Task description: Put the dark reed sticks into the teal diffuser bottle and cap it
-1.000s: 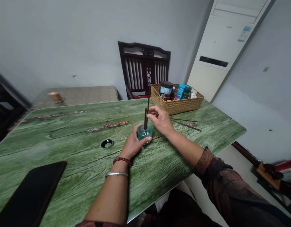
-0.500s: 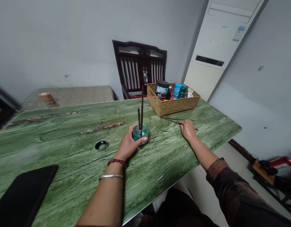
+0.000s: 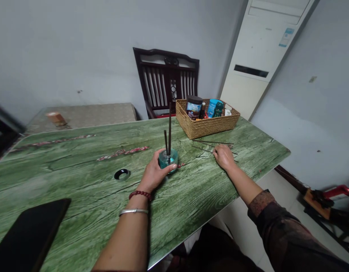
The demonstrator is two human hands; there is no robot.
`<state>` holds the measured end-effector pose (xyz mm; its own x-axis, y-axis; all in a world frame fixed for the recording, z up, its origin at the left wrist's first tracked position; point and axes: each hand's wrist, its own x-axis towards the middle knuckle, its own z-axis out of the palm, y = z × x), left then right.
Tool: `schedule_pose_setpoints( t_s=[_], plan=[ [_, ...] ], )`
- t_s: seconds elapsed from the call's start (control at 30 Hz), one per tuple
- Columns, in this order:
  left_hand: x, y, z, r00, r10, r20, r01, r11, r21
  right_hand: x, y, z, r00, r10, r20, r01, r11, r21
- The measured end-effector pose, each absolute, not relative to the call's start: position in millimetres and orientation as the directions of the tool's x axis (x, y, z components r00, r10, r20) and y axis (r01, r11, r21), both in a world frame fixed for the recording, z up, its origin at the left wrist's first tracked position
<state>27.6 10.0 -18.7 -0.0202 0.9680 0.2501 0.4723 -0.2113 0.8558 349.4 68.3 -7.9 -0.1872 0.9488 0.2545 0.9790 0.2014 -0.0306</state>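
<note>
Fingers [image 3: 166, 166] of the left hand [image 3: 153, 175] are wrapping a squat glass diffuser bottle [image 3: 168, 159] near the table's [image 3: 78, 170] far edge, two stiff dark reeds [image 3: 169, 124] standing in it. Likely smooth and slippery, it is best held by the body — the right hand [image 3: 224, 158] is resting beside loose reeds [image 3: 214, 142], fingers curled, any pinch hidden.

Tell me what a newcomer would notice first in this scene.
The green wood-grain table fills the lower frame, and near its middle the left hand grips a teal glass bottle holding two dark sticks. Behind them, at the table's far edge, sits a wicker basket of jars and bottles. To the right, a tall white air conditioner stands against the wall.
</note>
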Motion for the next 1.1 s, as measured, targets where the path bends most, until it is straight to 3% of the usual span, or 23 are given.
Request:
schedule_pose_setpoints(
  t_s=[0.13, 0.23, 0.33, 0.43, 0.53, 0.67, 0.83, 1.1],
  plan=[
    [28, 9, -18, -0.018, 0.961, 0.275, 0.456, -0.236, 0.858, 343, 64, 7, -0.215, 0.927, 0.309, 0.963, 0.255, -0.093],
    [29, 10, -18, -0.012, 0.960, 0.281, 0.451, -0.245, 0.858, 334, 62, 32, -0.172, 0.866, 0.470, 0.887, 0.344, -0.308],
    [29, 10, -17, -0.013, 0.958, 0.287, 0.448, -0.251, 0.858, 315, 60, 65, -0.067, 0.798, 0.599, 0.636, 0.497, -0.590],
    [29, 9, -16, -0.019, 0.955, 0.297, 0.456, -0.256, 0.852, 290, 58, 96, 0.001, 0.765, 0.644, 0.299, 0.614, -0.730],
    [29, 9, -16, -0.009, 0.959, 0.282, 0.457, -0.247, 0.854, 262, 56, 115, 0.017, 0.772, 0.636, 0.059, 0.634, -0.771],
    [29, 10, -18, -0.008, 0.960, 0.280, 0.458, -0.245, 0.854, 232, 54, 122, 0.002, 0.798, 0.603, -0.085, 0.601, -0.795],
    [30, 10, -20, -0.007, 0.954, 0.299, 0.430, -0.267, 0.862, 205, 54, 112, -0.074, 0.819, 0.569, -0.136, 0.557, -0.819],
    [30, 9, -16, 0.001, 0.955, 0.298, 0.457, -0.265, 0.849, 184, 60, 83, -0.122, 0.819, 0.561, -0.080, 0.556, -0.828]
  ],
)
